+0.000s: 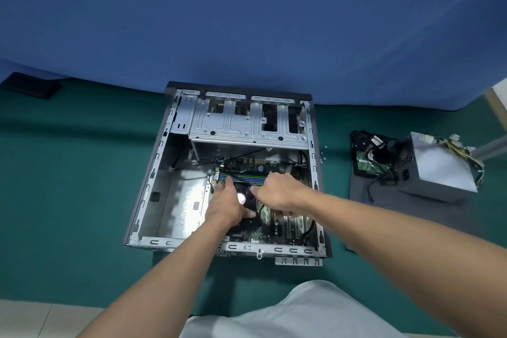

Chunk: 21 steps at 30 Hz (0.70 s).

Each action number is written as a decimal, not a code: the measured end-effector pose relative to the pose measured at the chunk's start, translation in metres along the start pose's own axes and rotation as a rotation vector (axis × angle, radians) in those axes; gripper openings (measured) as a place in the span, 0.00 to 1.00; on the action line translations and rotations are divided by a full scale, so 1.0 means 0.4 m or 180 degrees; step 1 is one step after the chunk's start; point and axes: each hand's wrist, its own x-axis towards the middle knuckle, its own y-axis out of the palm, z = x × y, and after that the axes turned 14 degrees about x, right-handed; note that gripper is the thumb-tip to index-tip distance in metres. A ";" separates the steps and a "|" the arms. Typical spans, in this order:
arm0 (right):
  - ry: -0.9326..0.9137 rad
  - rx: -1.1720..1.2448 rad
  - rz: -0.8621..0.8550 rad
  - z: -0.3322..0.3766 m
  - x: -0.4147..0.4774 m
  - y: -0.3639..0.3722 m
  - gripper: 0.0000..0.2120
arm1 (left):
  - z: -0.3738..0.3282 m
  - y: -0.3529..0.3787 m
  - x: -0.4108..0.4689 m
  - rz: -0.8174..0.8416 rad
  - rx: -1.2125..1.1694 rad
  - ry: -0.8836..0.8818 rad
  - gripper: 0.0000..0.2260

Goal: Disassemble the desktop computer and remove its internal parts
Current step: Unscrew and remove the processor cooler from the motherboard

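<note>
Left fingers (219, 187) are curled around the black CPU cooler (242, 196), with the thumb on its 6 o'clock edge. Right fingers (285, 212) are curled down onto the board at the cooler's 3 o'clock side. One fingertip touches the cooler's edge. Can't tell what the rest are holding, or whether they hold anything.

Left to right:
- Flat black object (30, 85) at 10 o'clock of the frame, lying where the table (68, 200) meets the blue backdrop (247, 22).
- Computer case (153, 173) at frame centre, lying on its side on the green table with the side panel off.
- Left half of the case is bare metal floor.
- Drive cage (247, 123) sits at 12 o'clock inside the case, bays showing as dark openings.
- Motherboard (274, 228) fills the 3 to 6 o'clock part of the case, with the cooler on it.
- Left hand (227, 202) and right hand (277, 189) are both over the cooler. Memory slots (247, 178) are just past them at 12 o'clock.
- A black cable runs across the slots.
- A few small screws (323, 153) lie just off the case's 3 o'clock wall.
- Dark side panel (397, 214) lies flat at 3 o'clock of the case, apart from it.
- On the panel's far end is a black part with a green circuit board (367, 163) and tangled cables.
- Touching that part on the right is the grey power supply (439, 170), its wire bundle trailing to 3 o'clock.
</note>
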 end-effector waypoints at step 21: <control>-0.0152 -0.0606 -0.0034 0.011 -0.004 0.006 0.11 | -0.003 0.005 0.004 0.0080 0.0291 0.0071 0.52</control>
